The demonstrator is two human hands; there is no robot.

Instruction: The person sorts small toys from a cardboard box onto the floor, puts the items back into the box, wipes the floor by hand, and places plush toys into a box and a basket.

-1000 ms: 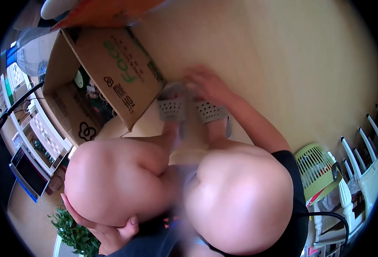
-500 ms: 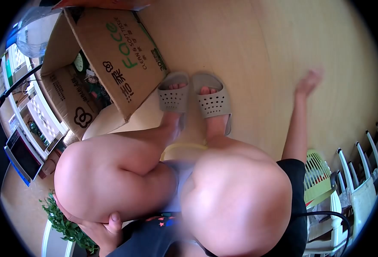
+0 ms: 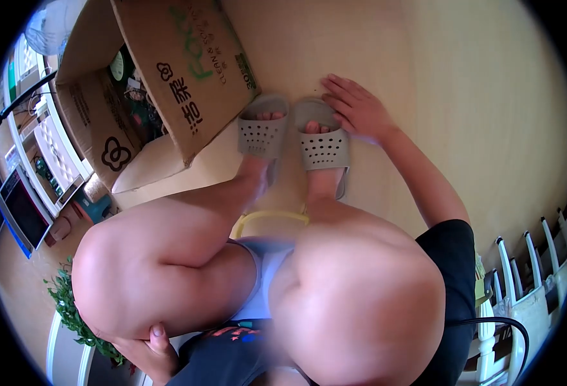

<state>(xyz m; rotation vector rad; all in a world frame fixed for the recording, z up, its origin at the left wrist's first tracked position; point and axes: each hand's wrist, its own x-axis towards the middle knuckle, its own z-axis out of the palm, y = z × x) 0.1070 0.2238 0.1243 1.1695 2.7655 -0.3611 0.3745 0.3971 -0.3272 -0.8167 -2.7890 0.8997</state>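
My right hand (image 3: 355,108) reaches down over the floor beside the right grey slide sandal (image 3: 324,147), fingers stretched out and holding nothing. Its fingertips are close to the sandal's toe end; whether they touch it I cannot tell. The left grey slide sandal (image 3: 259,138) is on my other foot. At the lower left, my left hand (image 3: 143,350) clasps my bent left leg (image 3: 161,270), thumb showing and the other fingers mostly hidden behind it.
An open cardboard box (image 3: 187,83) with mixed items inside lies left of my feet. White drawers (image 3: 55,145), a flat screen-like device (image 3: 26,209) and a leafy plant (image 3: 71,315) are at the left. White chair-like rails (image 3: 531,260) stand at the right. A black cable (image 3: 512,325) hangs near my right side.
My right hand has swung from out at the right to the floor beside the right sandal. My left hand stays on my leg. The view has shifted slightly.
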